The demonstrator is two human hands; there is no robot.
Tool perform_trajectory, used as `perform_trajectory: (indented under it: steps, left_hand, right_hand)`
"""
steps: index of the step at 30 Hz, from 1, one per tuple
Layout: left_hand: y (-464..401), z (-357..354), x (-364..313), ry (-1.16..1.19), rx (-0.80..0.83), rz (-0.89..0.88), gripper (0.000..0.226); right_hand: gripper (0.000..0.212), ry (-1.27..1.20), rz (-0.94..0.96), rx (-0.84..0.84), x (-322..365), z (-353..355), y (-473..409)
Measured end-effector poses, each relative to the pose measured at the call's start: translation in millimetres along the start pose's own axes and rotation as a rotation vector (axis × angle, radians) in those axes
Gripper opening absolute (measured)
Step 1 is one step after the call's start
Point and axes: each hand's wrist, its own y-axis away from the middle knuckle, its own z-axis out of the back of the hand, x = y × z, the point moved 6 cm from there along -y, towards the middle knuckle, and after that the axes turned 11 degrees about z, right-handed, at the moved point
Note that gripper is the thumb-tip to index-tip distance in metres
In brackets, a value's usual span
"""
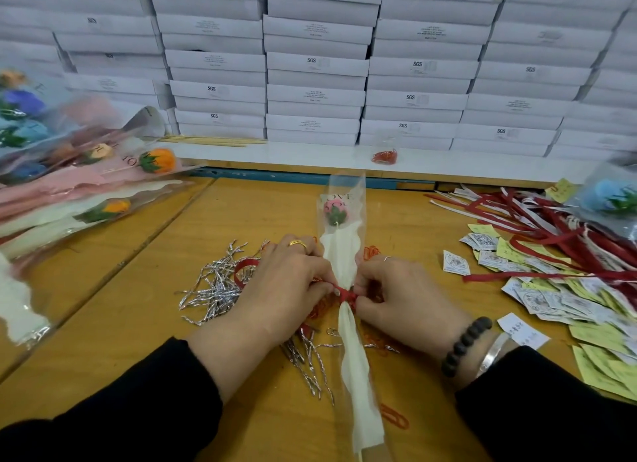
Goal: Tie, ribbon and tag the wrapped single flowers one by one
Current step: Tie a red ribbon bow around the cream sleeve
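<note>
A wrapped single flower [336, 211] with a pink bud in a clear and white sleeve lies lengthwise on the wooden table [144, 289], bud pointing away from me. A red ribbon [345, 294] is wound round its narrow waist. My left hand [293, 282] pinches the ribbon on the left side of the wrap. My right hand [403, 296] pinches it on the right side. A loop of the same ribbon [241, 270] curls out to the left, behind my left hand.
Silver twist ties [217, 285] lie scattered left of my hands. Red ribbons [537, 227] and paper tags [551, 299] cover the right side. Wrapped flowers [86, 185] are piled at the left, one blue flower [610, 196] at far right. Stacked white boxes [317, 65] wall the back.
</note>
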Motion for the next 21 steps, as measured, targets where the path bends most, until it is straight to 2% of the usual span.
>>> perform_trajectory:
  steps: [6,11,16,21]
  left_hand:
    - [0.1,0.4,0.2,-0.01,0.027,-0.01,0.007]
    - [-1.7,7.0,8.1,0.034,-0.016,0.049,0.006]
    - [-1.8,7.0,7.4,0.044,-0.014,0.048,0.01]
    - [-2.3,10.1,22.9,0.107,-0.013,0.2,0.01]
  right_hand:
    - [0.01,-0.041,-0.025,0.003,-1.8,2.8,2.4]
    - [0.005,-0.125,-0.03,-0.04,-1.5,7.6,4.4]
    - [0.007,-0.114,-0.038,0.015,0.0,4.9,3.8]
    - [0.013,-0.048,-0.043,0.065,0.9,8.1,4.1]
